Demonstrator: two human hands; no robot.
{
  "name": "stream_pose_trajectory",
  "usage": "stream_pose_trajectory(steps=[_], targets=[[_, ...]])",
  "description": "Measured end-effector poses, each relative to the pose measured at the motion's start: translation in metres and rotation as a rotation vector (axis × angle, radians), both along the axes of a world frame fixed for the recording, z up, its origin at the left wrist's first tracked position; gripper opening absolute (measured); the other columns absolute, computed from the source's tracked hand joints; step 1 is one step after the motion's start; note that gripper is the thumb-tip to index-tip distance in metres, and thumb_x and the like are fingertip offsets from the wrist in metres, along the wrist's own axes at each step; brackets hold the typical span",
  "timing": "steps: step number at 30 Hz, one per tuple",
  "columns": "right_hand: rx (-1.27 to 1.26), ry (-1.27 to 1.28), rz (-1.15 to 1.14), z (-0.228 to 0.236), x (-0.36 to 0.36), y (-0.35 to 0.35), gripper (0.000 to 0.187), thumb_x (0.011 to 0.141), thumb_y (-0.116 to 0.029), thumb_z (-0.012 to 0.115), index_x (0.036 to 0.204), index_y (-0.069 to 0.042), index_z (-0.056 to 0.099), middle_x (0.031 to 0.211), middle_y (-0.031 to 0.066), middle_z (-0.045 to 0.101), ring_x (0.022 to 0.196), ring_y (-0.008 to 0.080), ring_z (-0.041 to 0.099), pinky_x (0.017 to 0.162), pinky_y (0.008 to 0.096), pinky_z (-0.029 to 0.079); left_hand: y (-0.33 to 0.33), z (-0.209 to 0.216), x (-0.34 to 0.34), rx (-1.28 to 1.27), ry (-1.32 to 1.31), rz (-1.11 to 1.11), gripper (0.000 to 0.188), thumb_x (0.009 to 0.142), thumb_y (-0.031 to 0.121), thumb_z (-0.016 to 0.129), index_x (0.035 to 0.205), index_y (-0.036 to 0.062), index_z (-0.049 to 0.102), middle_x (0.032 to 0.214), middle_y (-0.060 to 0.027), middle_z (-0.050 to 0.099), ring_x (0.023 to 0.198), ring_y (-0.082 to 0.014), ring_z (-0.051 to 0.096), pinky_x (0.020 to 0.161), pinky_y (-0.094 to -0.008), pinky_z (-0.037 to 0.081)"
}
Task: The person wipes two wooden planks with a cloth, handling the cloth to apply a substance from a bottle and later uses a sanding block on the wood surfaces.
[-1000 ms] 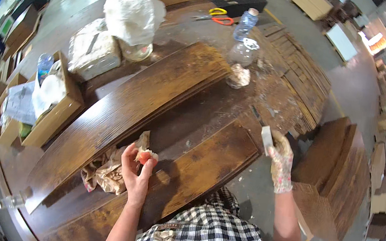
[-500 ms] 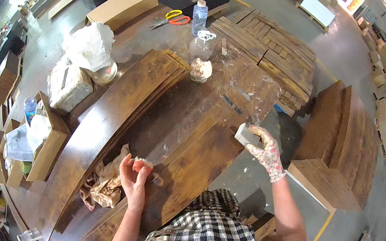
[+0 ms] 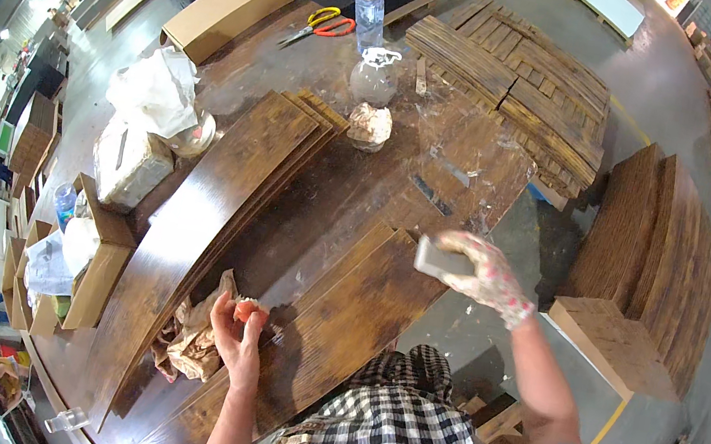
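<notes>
My bare left hand is closed around a small reddish lump with a whitish top, pinched between thumb and fingers. It hovers over the near-left part of a brown wood-grain board, beside a crumpled tan cloth. On my right hand is a white glove with pink spots. That hand grips a pale grey sanding block by the board's right end; whether the block touches the board I cannot tell. A stack of curved brown boards lies left of the flat board.
Farther back on the table stand a tub of whitish paste, a clear bag, a plastic bottle and scissors. An open carton sits at left. Stacked boards stand on the floor at right.
My right hand has moved slightly left with the sanding block, which is now tilted differently and blurred. My left hand keeps its pinch and has barely moved. The whole view has shifted slightly.
</notes>
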State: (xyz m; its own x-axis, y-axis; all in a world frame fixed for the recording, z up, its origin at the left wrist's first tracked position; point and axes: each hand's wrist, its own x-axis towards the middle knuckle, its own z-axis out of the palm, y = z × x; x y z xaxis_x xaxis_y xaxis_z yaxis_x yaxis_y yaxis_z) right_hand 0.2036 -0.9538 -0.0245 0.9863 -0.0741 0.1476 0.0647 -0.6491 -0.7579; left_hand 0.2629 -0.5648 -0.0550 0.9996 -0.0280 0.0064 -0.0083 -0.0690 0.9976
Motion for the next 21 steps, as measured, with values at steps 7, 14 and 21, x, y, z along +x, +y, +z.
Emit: stream_pose_trajectory(steps=[7, 14, 21], targets=[[0.108, -0.023, -0.073, 0.007, 0.023, 0.008, 0.042, 0.073, -0.016, 0.075, 0.111, -0.004, 0.061, 0.117, 0.0108, 0.063, 0.109, 0.0260, 0.060, 0.097, 0.0364, 0.045, -0.007, 0.000, 0.001, 0.054, 0.050, 0.012, 0.055, 0.086, 0.002, 0.064, 0.135, 0.0066, 0.038, 0.114, -0.0064, 0.045, 0.103, -0.0164, 0.051, 0.091, -0.0334, 0.047], [0.255, 0.255, 0.035, 0.005, -0.036, -0.025, 0.049, 0.067, -0.009, 0.076, 0.114, -0.004, 0.061, 0.119, 0.0100, 0.062, 0.113, 0.0231, 0.058, 0.100, 0.0363, 0.043, 0.005, -0.005, 0.001, 0.158, 0.064, 0.020, 0.056, 0.085, 0.009, 0.067, 0.134, 0.0066, 0.040, 0.116, -0.0062, 0.045, 0.109, -0.0176, 0.048, 0.096, -0.0360, 0.041], [-0.047, 0.024, -0.091, 0.002, 0.036, 0.024, 0.046, 0.073, -0.025, 0.073, 0.114, -0.009, 0.060, 0.128, 0.0081, 0.057, 0.118, 0.0279, 0.053, 0.101, 0.0420, 0.042, -0.001, -0.008, 0.002, 0.062, 0.043, -0.090, 0.054, 0.086, 0.010, 0.067, 0.133, 0.0059, 0.040, 0.118, -0.0068, 0.045, 0.109, -0.0184, 0.049, 0.098, -0.0364, 0.040]])
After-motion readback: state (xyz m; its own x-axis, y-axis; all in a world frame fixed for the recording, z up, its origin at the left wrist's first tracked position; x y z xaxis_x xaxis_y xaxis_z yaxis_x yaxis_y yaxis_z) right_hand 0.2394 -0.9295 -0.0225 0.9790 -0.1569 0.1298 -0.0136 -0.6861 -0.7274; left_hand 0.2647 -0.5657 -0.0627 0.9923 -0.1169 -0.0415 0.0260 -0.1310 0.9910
